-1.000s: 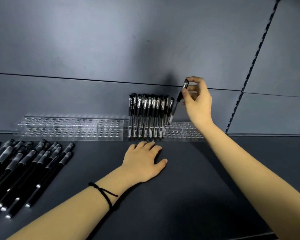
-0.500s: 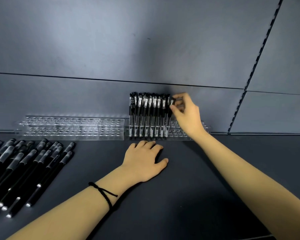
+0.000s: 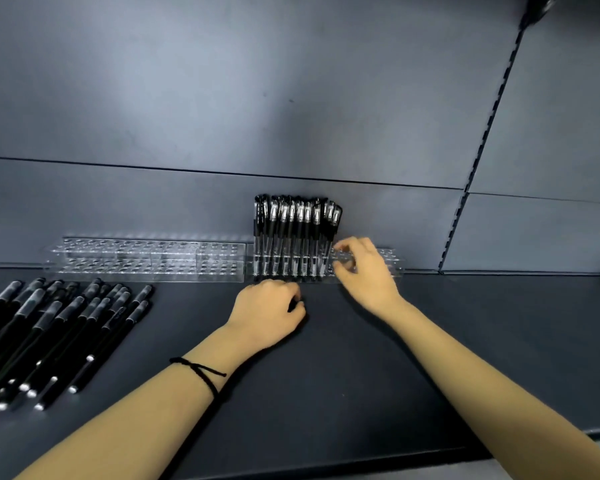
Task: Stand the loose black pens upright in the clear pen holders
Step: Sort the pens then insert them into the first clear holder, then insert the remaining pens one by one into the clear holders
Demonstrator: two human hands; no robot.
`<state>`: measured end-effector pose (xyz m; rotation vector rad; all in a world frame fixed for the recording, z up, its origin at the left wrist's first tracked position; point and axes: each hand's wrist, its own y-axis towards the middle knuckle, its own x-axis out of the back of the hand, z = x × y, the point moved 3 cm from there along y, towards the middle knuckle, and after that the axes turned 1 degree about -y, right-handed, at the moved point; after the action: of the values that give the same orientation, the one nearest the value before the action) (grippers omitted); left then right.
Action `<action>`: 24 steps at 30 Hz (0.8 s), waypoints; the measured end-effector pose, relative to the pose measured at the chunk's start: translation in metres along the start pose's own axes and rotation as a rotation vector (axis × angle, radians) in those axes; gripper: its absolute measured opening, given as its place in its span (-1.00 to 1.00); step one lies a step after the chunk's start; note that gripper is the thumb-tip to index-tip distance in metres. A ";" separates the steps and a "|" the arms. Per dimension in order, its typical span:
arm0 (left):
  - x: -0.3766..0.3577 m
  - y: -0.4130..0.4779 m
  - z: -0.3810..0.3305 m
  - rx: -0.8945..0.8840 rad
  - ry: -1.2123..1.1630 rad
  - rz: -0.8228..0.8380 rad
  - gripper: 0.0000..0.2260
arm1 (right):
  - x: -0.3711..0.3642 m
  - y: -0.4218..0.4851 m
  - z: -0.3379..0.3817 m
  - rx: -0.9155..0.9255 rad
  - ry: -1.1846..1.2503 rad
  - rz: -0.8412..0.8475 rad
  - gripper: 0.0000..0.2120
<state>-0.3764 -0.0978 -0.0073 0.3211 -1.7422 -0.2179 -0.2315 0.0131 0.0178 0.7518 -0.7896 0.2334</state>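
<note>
We are between pens. The row of standing pens (image 3: 295, 233) fills the left part of the right clear holder (image 3: 392, 261), which sits at the back of the dark shelf (image 3: 361, 375) against the wall panel. Each pen's long axis is vertical, with the silver-clipped cap end up and the other end down in the holes. The last two at the right end lean slightly.

Our right hand (image 3: 368, 271) hovers at that holder just right of the row. Its fingers are half curled, with thumb and forefinger a little apart over the clear top plate. It carries no pen, and we cannot tell whether it touches or pinches the acrylic. Our left hand (image 3: 267, 313), with a black cord (image 3: 201, 372) at the wrist, rests knuckles-up on the shelf just in front of the row. Its fingers are tucked under and we see nothing in them.

The loose black pens (image 3: 66, 327) lie in a heap at the left of the shelf, well apart from both hands. Their long axes run diagonally, pale-tipped ends towards us and grey-banded ends towards the empty left clear holder (image 3: 146, 258).

We judge that the next move calls for a reach left to lift one pen from the heap. It must then be turned from lying to upright, cap end up, and lowered into the next free hole right of the row without knocking the leaning pens.
</note>
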 end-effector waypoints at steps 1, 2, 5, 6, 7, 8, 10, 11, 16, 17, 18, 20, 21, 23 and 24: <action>0.002 -0.002 0.000 -0.004 0.019 -0.003 -0.76 | -0.002 -0.009 -0.001 0.005 -0.082 0.115 -0.77; 0.003 -0.004 0.000 -0.013 0.043 -0.001 -0.75 | -0.005 -0.019 -0.003 0.018 -0.161 0.226 -0.76; 0.003 -0.016 -0.001 -0.061 0.155 0.063 -0.66 | -0.007 -0.048 -0.002 0.096 -0.354 0.406 -0.63; 0.003 -0.021 -0.001 -0.069 0.182 0.081 -0.64 | -0.006 -0.056 -0.001 0.117 -0.394 0.428 -0.59; 0.005 -0.027 -0.002 -0.076 0.206 0.090 -0.62 | -0.004 -0.061 -0.001 0.130 -0.414 0.437 -0.58; 0.007 -0.033 -0.002 -0.081 0.236 0.089 -0.61 | -0.001 -0.066 0.001 0.137 -0.420 0.445 -0.57; 0.011 -0.047 0.000 -0.091 0.290 0.079 -0.60 | 0.004 -0.071 0.006 0.144 -0.428 0.463 -0.57; 0.014 -0.055 0.001 -0.087 0.317 0.075 -0.56 | 0.005 -0.074 0.009 0.153 -0.432 0.473 -0.58; 0.027 -0.086 0.008 -0.094 0.475 0.059 -0.40 | -0.002 -0.085 0.037 0.211 -0.418 0.486 -0.60; 0.030 -0.092 0.011 -0.083 0.496 0.068 -0.51 | -0.005 -0.087 0.044 0.226 -0.414 0.492 -0.60; 0.034 -0.098 0.015 -0.078 0.511 0.070 -0.61 | -0.010 -0.088 0.054 0.245 -0.407 0.496 -0.60; 0.043 -0.109 0.025 -0.072 0.524 0.068 -0.66 | -0.019 -0.090 0.073 0.282 -0.399 0.508 -0.60; 0.049 -0.115 0.033 -0.072 0.527 0.060 -0.64 | -0.024 -0.091 0.084 0.294 -0.394 0.517 -0.60; 0.058 -0.125 0.054 -0.080 0.525 0.025 -0.56 | -0.036 -0.090 0.105 0.305 -0.389 0.531 -0.59; 0.062 -0.130 0.067 -0.073 0.535 0.013 -0.55 | -0.042 -0.089 0.115 0.306 -0.388 0.536 -0.58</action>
<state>-0.4403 -0.2428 -0.0046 0.2835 -1.2052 -0.1671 -0.2842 -0.1266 -0.0055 0.8733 -1.3419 0.7172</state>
